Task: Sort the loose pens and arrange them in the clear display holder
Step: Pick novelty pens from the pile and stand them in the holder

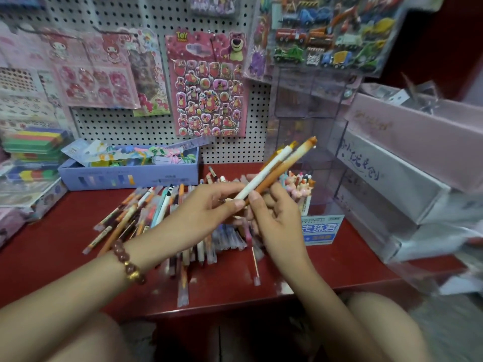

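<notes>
Both hands meet above a heap of loose pens (162, 220) on the red shelf (47, 246). My left hand (206, 207), with a bead bracelet on its wrist, pinches the lower end of a white pen (264, 173). My right hand (277, 218) grips a brown pen (287, 165) that lies alongside the white one. The two pens point up and to the right, toward the clear display holder (311, 121), which stands at the back right. Several pens with figure tops (298, 184) stand in its lowest tier.
A blue box (130, 173) of small items sits at the back of the shelf. Sticker sheets hang on the pegboard (146, 126) behind. Long pink and grey boxes (407, 163) are stacked on the right. A blue label card (320, 229) stands by the holder.
</notes>
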Tool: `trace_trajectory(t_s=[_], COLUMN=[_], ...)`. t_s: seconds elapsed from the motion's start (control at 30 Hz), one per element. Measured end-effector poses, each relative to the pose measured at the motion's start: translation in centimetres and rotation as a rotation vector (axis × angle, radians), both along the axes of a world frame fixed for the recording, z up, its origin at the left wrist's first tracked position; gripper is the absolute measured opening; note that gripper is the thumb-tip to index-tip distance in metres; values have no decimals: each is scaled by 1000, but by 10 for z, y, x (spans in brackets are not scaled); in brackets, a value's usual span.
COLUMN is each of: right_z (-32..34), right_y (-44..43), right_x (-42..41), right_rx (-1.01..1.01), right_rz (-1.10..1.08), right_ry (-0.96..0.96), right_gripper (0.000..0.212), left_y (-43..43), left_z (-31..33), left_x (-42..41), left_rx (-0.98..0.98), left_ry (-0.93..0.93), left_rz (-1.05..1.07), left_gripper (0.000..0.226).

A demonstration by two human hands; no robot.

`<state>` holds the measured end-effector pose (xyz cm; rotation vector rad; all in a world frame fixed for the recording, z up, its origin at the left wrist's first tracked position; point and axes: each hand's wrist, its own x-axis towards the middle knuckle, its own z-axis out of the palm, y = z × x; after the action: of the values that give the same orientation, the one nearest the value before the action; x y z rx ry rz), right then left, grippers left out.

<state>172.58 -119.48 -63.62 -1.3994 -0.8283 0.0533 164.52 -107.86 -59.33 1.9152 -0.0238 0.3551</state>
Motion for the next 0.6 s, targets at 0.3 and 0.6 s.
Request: trace_trajectory(t_s=[0.3, 0.6], right_z=[24, 31], right_y=[-46, -89], right_x=[11, 45], right_rx=[127, 59], right_rz=[-138, -749], right_ry=[-88, -347], right_gripper=[16, 24], left_y=[-27, -39], left_z=[9, -1], left_x=[16, 42], left_rx=[-14, 40], left_ry=[-38, -10], left_rz=[-8, 156], left_gripper=[29, 6])
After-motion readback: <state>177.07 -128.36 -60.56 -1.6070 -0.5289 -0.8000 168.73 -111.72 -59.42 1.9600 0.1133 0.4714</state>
